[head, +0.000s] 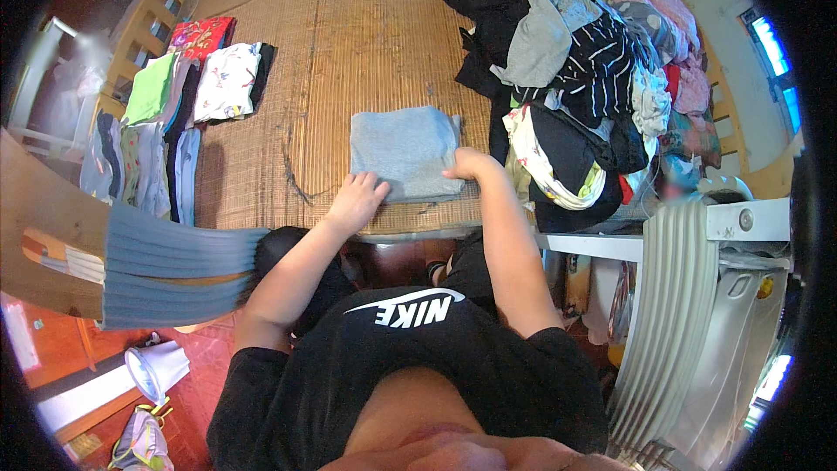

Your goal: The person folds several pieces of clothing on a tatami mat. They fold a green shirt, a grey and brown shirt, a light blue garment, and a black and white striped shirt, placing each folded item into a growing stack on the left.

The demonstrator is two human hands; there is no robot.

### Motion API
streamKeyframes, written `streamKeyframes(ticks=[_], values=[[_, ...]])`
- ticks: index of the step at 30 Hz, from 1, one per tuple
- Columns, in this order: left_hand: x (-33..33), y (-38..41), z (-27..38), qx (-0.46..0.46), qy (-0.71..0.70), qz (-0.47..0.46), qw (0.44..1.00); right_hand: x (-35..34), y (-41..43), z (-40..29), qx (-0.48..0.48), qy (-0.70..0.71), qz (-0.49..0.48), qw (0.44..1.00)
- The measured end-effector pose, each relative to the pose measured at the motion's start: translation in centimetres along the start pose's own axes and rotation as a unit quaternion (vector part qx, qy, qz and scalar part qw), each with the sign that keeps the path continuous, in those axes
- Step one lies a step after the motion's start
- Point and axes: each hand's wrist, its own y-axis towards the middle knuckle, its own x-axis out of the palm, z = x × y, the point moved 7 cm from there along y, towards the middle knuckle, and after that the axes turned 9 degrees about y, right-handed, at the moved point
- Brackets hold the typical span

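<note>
A folded grey cloth garment (405,144) lies on the woven mat (366,39) in front of me, close to the bed's near edge. My left hand (358,199) touches its near left corner, fingers on the fabric; whether they pinch it is unclear. At the right edge, my right hand (476,165) has its thumb over the cloth and its other fingers curled, partly hidden. To the right is a loose heap of clothes, including a black garment with white stripes (598,62) and a grey garment (539,39).
Folded clothes stand at the left: a white patterned one (227,82), a green one (150,88) and a red one (201,38). Several rolled or folded pieces (150,167) sit nearer. A ribbed grey panel (180,265) and a ribbed pale panel (667,333) flank me.
</note>
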Motion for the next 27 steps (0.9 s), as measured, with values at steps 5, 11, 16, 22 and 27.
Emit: streamKeyframes(ticks=[5,11,16,22,27], values=[[-1.4,1.5,3.3,0.089,-0.014,0.046,0.995,-2.3,1.4,1.0,0.025,0.198,0.232,0.952],[1.9,3.9,4.5,0.145,-0.064,0.079,0.984,-2.8,2.2,1.0,0.031,0.253,0.380,0.889],[3.8,4.3,4.9,0.180,-0.102,0.091,0.974,-2.3,1.8,1.6,0.125,0.166,0.282,0.937],[3.5,4.2,5.8,0.216,-0.121,0.110,0.962,-2.8,-1.0,-5.4,-0.075,-0.001,0.301,0.951],[4.0,4.4,5.6,0.216,-0.172,0.088,0.957,1.2,1.7,-5.7,-0.097,-0.020,0.257,0.961]])
